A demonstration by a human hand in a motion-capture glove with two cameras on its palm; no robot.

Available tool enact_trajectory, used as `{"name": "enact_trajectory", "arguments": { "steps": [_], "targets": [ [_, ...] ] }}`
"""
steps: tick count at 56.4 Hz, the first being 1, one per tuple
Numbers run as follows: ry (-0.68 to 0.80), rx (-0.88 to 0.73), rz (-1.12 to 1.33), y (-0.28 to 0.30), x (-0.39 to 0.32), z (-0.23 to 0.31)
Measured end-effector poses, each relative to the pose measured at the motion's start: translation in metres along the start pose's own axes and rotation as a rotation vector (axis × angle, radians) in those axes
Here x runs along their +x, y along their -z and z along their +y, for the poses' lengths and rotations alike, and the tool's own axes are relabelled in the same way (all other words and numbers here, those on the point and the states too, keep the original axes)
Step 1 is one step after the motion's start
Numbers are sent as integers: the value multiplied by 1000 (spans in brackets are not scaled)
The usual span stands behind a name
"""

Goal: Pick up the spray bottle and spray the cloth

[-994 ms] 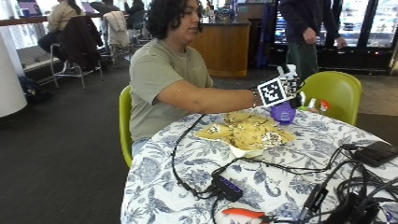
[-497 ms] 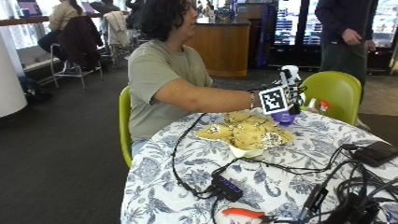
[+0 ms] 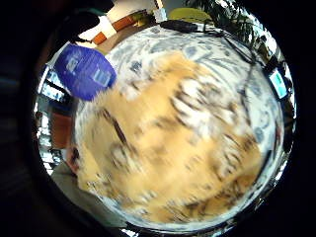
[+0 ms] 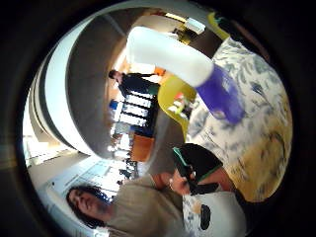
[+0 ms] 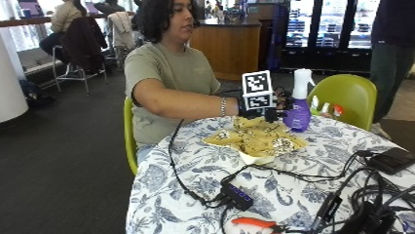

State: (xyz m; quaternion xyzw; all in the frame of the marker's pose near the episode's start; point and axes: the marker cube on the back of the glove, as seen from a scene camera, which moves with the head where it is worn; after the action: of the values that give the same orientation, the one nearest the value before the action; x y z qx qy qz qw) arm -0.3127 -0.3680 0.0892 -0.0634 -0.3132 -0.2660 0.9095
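Fingers of the gloved right hand [image 5: 267, 105] are seen in the outside view reaching toward the spray bottle [image 5: 299, 102], which stands upright on the patterned tablecloth [image 5: 195, 170] just beside the hand on its far side. Whether the fingers touch or close on the bottle cannot be told. Below the hand, the yellow patterned cloth [image 5: 258, 139] is spread on the table, with the bottle at its far edge. In the thumb side palm view, the bottle's white top and purple body [image 4: 219, 96] are shown close to the palm; no fingers are shown around it. In the little finger side view, the cloth [image 3: 173, 148] is seen under the palm, with the purple bottle [image 3: 85, 70] beside it.
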Motion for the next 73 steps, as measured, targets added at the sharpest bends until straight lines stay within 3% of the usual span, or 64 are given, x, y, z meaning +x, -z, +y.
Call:
{"name": "enact_trajectory", "arguments": {
  "steps": [17,42,73],
  "targets": [
    [45,-139,257,53,12,94],
    [159,-189,560,94,-2,207],
    [143,-261,628,78,-2,253]
  ]
}}
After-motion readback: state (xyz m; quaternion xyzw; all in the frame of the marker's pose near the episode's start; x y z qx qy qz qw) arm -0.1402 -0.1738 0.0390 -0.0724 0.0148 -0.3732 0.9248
